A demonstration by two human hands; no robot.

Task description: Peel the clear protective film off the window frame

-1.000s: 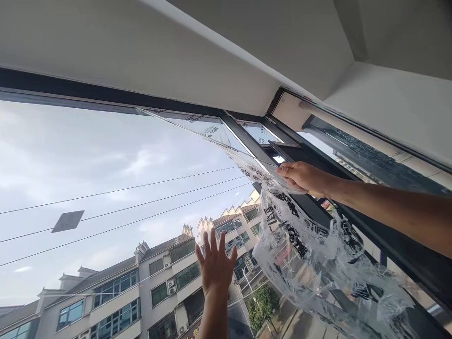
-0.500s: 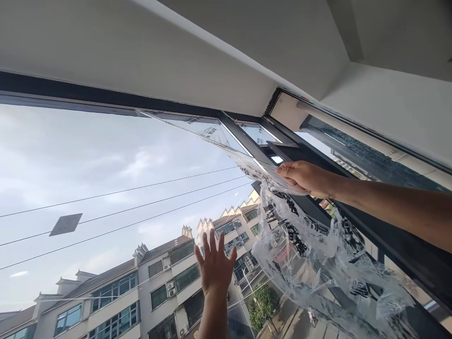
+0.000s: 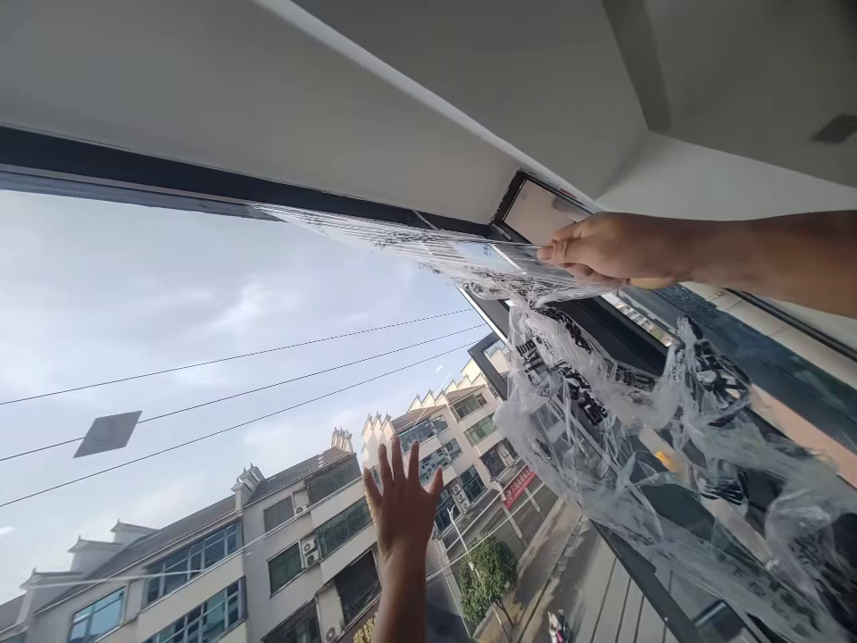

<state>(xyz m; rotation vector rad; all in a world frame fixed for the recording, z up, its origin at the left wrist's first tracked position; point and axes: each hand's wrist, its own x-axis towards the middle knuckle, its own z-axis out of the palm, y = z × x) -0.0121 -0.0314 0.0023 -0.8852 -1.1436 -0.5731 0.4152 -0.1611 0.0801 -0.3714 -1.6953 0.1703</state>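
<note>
Head view, right hand (image 3: 603, 250) gripping film (image 3: 603, 402)

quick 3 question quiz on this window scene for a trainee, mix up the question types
1. True or false: the right hand grips the clear plastic film with black print.
2. How does the left hand meet the large glass window pane? A) fist B) open palm, fingers spread C) pinching film
3. Fill in: the film's loose end is still stuck along the ___ edge of the pane, by the black window frame.

Key: 1 true; 2 B; 3 top
</note>
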